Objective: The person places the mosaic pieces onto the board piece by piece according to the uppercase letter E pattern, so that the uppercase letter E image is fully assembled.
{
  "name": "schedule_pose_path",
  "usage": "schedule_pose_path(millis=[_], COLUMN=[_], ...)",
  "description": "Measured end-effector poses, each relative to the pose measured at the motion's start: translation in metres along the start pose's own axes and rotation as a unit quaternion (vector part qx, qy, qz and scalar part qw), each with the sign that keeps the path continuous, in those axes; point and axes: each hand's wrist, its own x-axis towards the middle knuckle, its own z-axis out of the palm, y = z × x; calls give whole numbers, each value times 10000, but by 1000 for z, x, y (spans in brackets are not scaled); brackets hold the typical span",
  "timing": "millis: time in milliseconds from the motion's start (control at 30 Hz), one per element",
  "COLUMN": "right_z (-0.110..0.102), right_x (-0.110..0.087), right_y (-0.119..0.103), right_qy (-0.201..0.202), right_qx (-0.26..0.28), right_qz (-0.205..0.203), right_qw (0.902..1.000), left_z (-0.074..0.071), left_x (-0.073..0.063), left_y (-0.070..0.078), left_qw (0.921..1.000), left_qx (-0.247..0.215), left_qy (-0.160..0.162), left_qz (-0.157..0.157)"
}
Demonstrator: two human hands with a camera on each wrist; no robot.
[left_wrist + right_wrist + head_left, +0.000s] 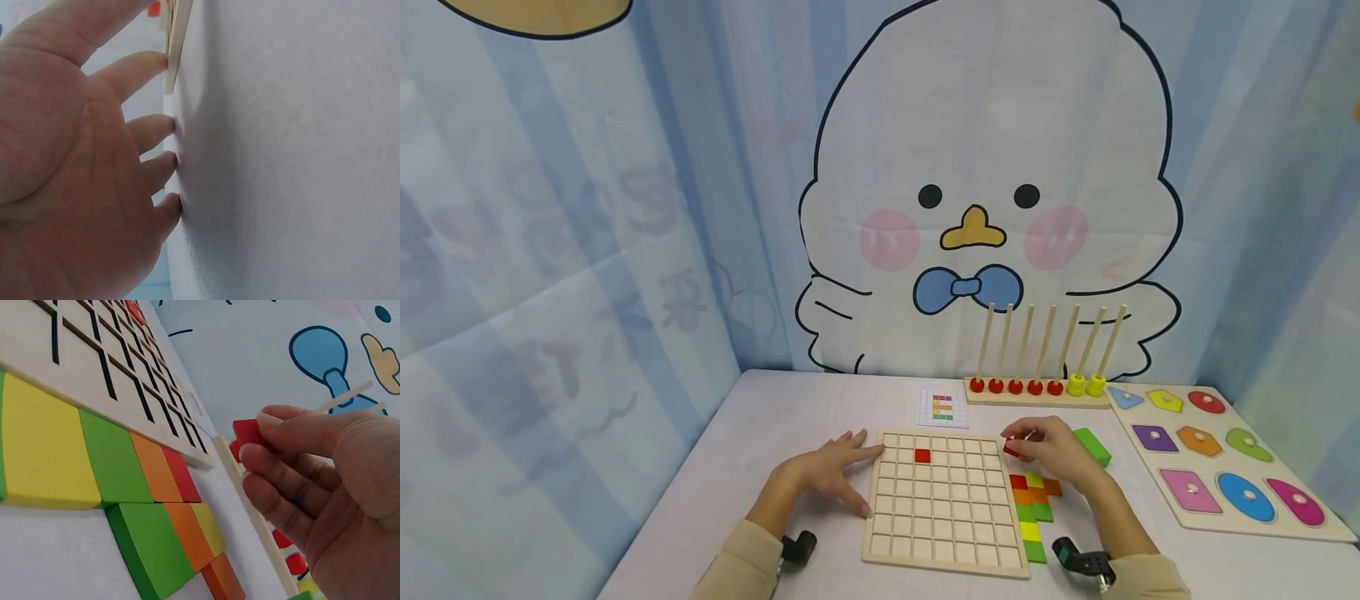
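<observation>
A wooden grid board (947, 569) lies on the table with one red square tile (922, 456) in a cell of its upper part. My left hand (831, 468) is spread out at the board's left side, thumb and index finger at its edge. In the left wrist view the other fingertips (167, 209) rest on the table. Between thumb and fingers, my right hand (1048, 446) pinches another red square tile (248, 433), held up beyond the board's upper right corner. Red, yellow, orange and green tiles (1033, 550) lie along the board's right edge.
Behind the board lies a small card (928, 417) with a coloured square pattern. A peg stand (1022, 402) with red and yellow beads stands at the back. A shape puzzle board (1191, 419) lies at the right, and green pieces (1092, 447) sit beyond my right hand.
</observation>
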Motion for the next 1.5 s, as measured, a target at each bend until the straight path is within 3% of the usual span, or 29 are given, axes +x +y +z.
schedule_pose_path(millis=[300, 500, 767, 1000, 1167, 1500], right_z=[6, 15, 30, 45, 55, 72], right_x=[0, 2, 8, 10, 13, 15], right_y=[-17, -26, -27, -38, -42, -43], right_qy=[124, 129, 372, 598, 624, 351], right_qx=[1354, 1850, 2023, 1810, 1967, 1770], right_qz=[88, -92, -98, 22, 177, -95], right_qw=[9907, 9826, 9786, 9817, 9783, 9835], left_z=[0, 0, -1, 0, 1, 0], left_x=[-1, 0, 0, 0, 1, 1], left_y=[0, 0, 0, 0, -1, 0], left_qw=[10000, 10000, 10000, 10000, 10000, 10000], left_qx=[33, 33, -12, -43, -1, 15], left_qy=[-4, 2, -11, 12, -6, 6], left_qz=[31, 42, 36, 11, 19, -25])
